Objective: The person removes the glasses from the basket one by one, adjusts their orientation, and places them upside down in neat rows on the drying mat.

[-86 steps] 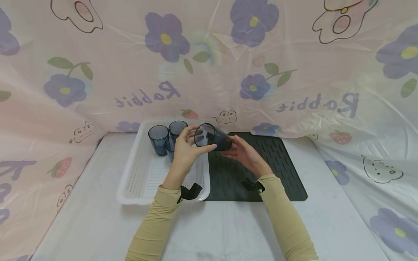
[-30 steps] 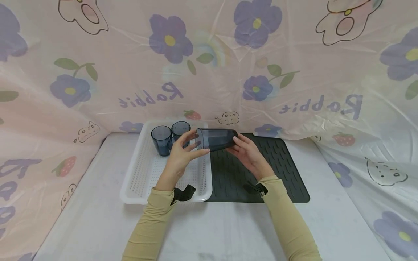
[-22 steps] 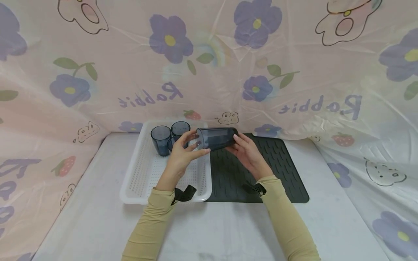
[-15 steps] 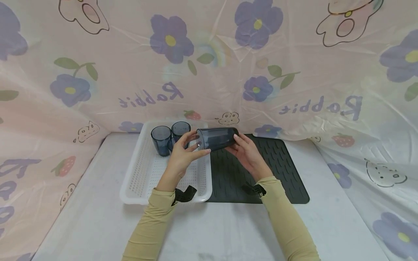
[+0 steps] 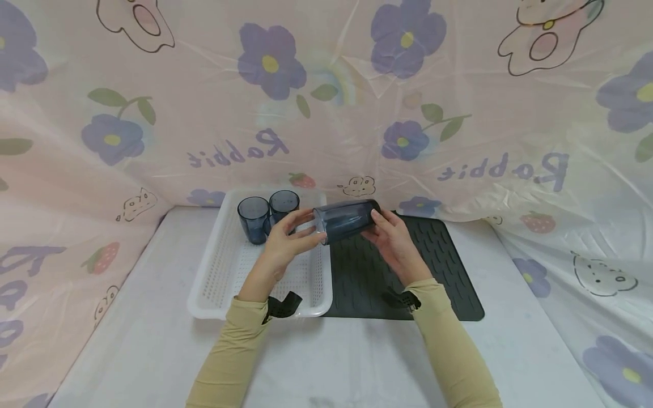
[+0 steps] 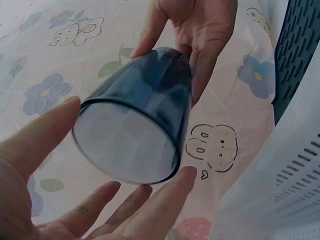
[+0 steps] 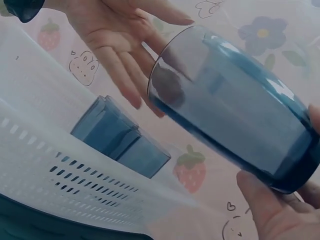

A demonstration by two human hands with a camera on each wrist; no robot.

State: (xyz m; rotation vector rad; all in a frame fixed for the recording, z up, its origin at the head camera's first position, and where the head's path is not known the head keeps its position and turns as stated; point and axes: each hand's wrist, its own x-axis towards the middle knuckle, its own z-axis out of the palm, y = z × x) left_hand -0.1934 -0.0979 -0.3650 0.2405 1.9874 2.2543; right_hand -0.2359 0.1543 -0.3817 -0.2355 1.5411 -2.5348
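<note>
Floral curtain point(image 5: 331, 136); white tabletop point(image 5: 347, 362). Right hand point(image 5: 395, 243): gripping glass point(image 5: 349, 220) by base, on its side above mat point(image 5: 433, 266), far edge. Left hand point(image 5: 285, 241): spread wide about rim. Basket point(image 5: 204, 289): upright glasses point(image 5: 252, 222). Step, seemingly: inspection; next needs steady base grip.

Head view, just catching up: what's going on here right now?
A person is holding up a blue-tinted glass on a slant, off the surface. The right hand grips it near the base; the left hand is spread around the open end, though whether it touches is hard to tell. Other glasses stand in the white basket, and a dark ridged mat lies to its right.
</note>
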